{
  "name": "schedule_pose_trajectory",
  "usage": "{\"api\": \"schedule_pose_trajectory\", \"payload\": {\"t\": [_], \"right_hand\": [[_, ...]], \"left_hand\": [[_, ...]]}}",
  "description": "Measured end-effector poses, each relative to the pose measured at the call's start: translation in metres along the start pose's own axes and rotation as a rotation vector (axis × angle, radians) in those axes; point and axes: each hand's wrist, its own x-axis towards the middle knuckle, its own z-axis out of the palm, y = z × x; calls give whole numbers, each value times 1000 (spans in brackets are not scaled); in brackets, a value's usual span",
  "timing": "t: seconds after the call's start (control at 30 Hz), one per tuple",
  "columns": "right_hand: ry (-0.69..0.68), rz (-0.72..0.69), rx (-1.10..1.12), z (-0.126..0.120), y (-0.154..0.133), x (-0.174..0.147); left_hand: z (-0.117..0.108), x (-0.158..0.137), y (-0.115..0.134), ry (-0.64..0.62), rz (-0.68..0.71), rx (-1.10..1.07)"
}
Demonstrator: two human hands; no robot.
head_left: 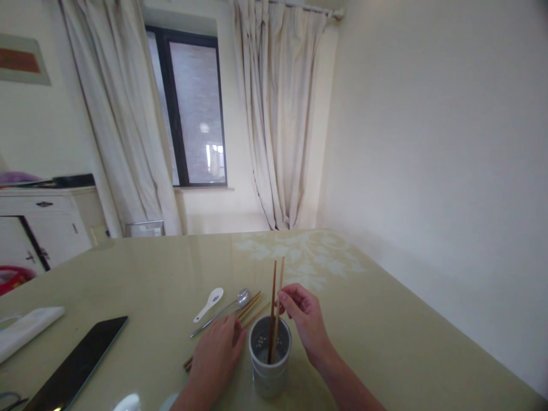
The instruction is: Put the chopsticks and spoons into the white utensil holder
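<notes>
A grey cylindrical utensil holder [270, 374] with holes in its bottom stands near the front of the table. Two chopsticks lean upright in it, a dark brown one [273, 291] and a lighter one [281, 279]. My right hand [306, 317] pinches the lighter chopstick above the rim. Left of the holder, my left hand [217, 354] lies over several loose chopsticks [249, 305], its fingers curled at them and partly hidden. Just beyond that hand are a long-handled metal spoon [243, 297] and a white soup spoon [209, 303].
A black tablet-like slab [81, 365] and a white object [29, 331] lie on the left of the pale green table [149, 274]. Something shiny and white [127, 403] is cut off at the bottom edge. A wall [449, 171] runs along the right side.
</notes>
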Motion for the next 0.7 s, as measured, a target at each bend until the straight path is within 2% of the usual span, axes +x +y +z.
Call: {"api": "schedule_pose_trajectory", "payload": {"t": [0.13,0.27,0.4,0.57,0.7], "right_hand": [[-11,-21,-57,-1,-1,-1],[2,-26,-83,-4,6,1],[16,47,-93,-6,24,6],[-114,218,-41,-3,44,2],[-175,202,48,4,41,-1]], "left_hand": [[1,0,1,1,16,-6],[2,1,2,80,53,-47],[6,2,3,171,73,-274],[9,1,9,192,172,-529],[9,1,15,187,287,-640]]}}
